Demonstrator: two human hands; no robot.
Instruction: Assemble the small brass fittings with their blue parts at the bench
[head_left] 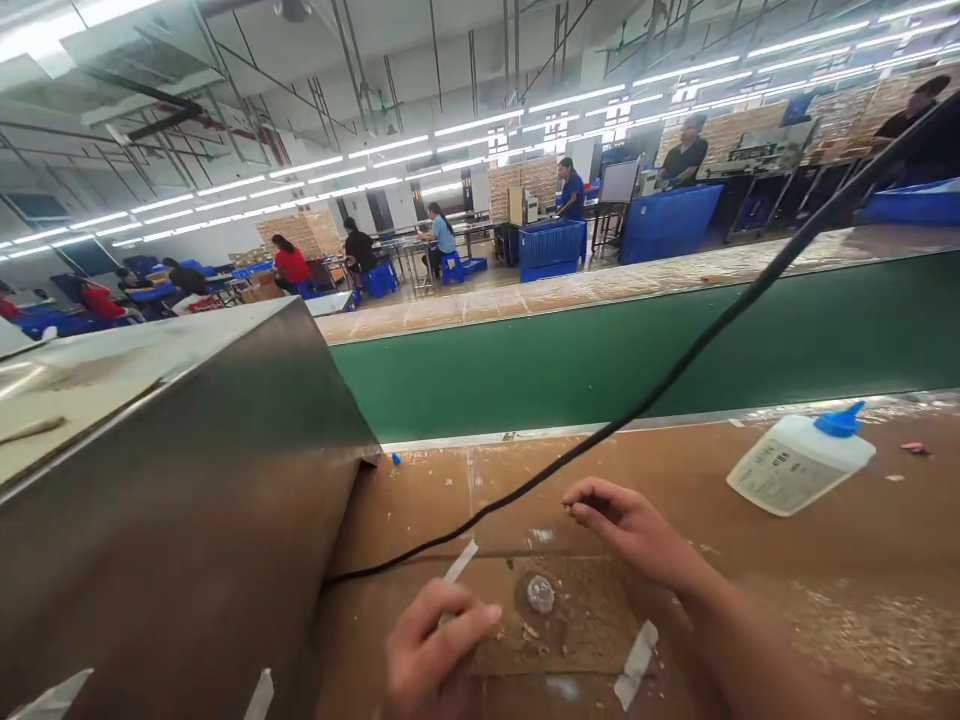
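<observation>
My left hand point(442, 645) is over the brown work surface at the bottom centre, its fingers curled and pressed together; anything inside them is too hidden to name. A strip of whitish tape point(461, 562) shows just beyond its fingers. Right of that hand, a small clear round piece point(540, 594) lies on the surface among crumbs and smears. My right hand point(622, 522) hovers beyond it, thumb and index finger pinched on something tiny I cannot make out. Another tape strip point(636, 665) is stuck to the surface near the front.
A black cable point(525, 487) crosses diagonally in front. A white bottle with a blue cap point(799, 465) stands tilted at the right. A large metal box point(225, 480) fills the left. Behind runs a green belt point(510, 375); several people work farther back.
</observation>
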